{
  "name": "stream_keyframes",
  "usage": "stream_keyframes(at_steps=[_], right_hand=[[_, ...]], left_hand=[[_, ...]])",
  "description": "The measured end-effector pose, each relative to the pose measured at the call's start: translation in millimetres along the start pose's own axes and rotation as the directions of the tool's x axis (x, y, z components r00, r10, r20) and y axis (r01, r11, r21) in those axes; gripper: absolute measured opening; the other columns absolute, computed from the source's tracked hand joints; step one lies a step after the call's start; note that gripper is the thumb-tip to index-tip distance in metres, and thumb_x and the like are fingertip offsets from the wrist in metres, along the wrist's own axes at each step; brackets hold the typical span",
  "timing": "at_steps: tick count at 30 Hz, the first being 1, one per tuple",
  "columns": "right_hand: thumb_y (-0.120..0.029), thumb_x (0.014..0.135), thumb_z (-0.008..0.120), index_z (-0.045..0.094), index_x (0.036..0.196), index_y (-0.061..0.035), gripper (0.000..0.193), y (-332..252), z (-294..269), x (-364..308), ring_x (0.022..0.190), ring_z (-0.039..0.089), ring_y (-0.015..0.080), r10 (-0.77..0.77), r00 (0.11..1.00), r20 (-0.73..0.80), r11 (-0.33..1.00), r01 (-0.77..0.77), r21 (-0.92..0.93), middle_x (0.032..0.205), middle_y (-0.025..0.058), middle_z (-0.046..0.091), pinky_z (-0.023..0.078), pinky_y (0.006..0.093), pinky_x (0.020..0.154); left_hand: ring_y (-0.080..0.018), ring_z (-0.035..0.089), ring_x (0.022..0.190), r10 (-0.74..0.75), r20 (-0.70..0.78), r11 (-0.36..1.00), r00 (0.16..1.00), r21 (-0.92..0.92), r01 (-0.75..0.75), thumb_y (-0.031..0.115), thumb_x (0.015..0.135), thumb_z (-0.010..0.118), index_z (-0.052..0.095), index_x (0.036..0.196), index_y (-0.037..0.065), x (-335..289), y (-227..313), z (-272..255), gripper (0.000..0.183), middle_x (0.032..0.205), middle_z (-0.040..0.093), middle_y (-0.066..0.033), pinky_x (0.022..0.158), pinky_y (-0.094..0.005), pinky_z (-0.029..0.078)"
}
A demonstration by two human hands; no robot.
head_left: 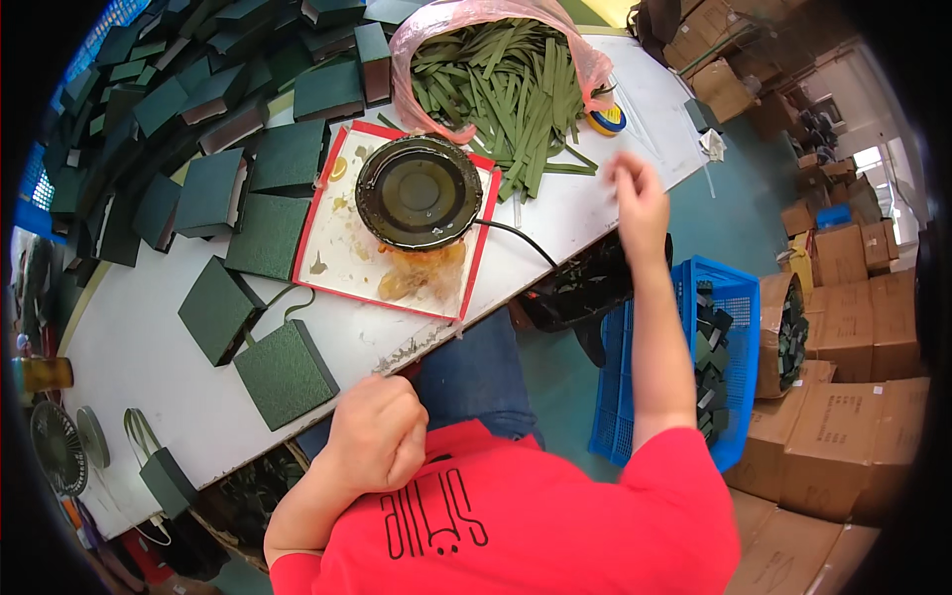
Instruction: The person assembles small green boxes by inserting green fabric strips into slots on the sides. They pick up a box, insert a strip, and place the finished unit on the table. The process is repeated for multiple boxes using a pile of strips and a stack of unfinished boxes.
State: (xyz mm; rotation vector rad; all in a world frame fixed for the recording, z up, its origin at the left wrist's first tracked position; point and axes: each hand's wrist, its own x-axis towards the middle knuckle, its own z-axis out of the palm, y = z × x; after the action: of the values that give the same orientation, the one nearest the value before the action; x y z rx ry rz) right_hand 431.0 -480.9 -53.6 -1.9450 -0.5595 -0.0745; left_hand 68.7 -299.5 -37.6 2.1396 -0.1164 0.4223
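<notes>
My left hand (379,431) is curled into a fist in front of my chest, by the table's near edge. Its palm side is hidden, so anything inside does not show. Past the right side of the table edge, my right hand (643,206) is raised with bent, motion-blurred fingers. Nearest to it is a heap of flat green ribbon strips (506,94) spilling from a pink plastic bag (585,61). Between the hands stands a round dark pot of brownish liquid (419,193), on a stained white tray with a red rim (461,307).
Dark green boxes (286,375) lie near my left hand, one pair joined by ribbon; many more are piled (213,94) at far left. A black cord (521,234) leaves the pot. A blue crate of green pieces (734,372) and cardboard cartons (828,451) stand at right.
</notes>
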Motion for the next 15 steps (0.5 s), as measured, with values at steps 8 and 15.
stream_keyframes(at_steps=[8, 15], right_hand=[[-0.040, 0.076, 0.079, 0.040, 0.145, 0.0072, 0.092, 89.1, 3.9, 163.1, 0.125, 0.056, 0.0410, -0.163, 0.976, 0.144, 0.728, 0.218, -0.650, 0.140, 0.0274, 0.053, 0.041, 0.0443, 0.109], [-0.041, 0.077, 0.078, 0.042, 0.148, -0.0027, 0.089, 79.6, -22.7, 137.9, 0.110, 0.064, 0.0347, 0.060, 0.994, 0.089, 0.779, 0.009, -0.627, 0.128, 0.0230, 0.061, 0.049, 0.0413, 0.096]], left_hand=[[-0.0233, 0.059, 0.095, 0.029, 0.349, 0.997, 0.937, 0.054, -0.051, 0.006, 0.080, 0.067, 0.065, 0.112, 0.010, 18.6, 13.0, 17.1, 0.032, 0.111, 0.063, -0.0056, 0.083, -0.0351, 0.047], [-0.0312, 0.062, 0.093, -0.005, 0.318, 1.000, 0.948, 0.021, -0.002, 0.010, 0.085, 0.071, 0.064, 0.115, 0.003, 29.6, 11.1, 14.6, 0.031, 0.109, 0.065, -0.0117, 0.087, -0.0392, 0.051]])
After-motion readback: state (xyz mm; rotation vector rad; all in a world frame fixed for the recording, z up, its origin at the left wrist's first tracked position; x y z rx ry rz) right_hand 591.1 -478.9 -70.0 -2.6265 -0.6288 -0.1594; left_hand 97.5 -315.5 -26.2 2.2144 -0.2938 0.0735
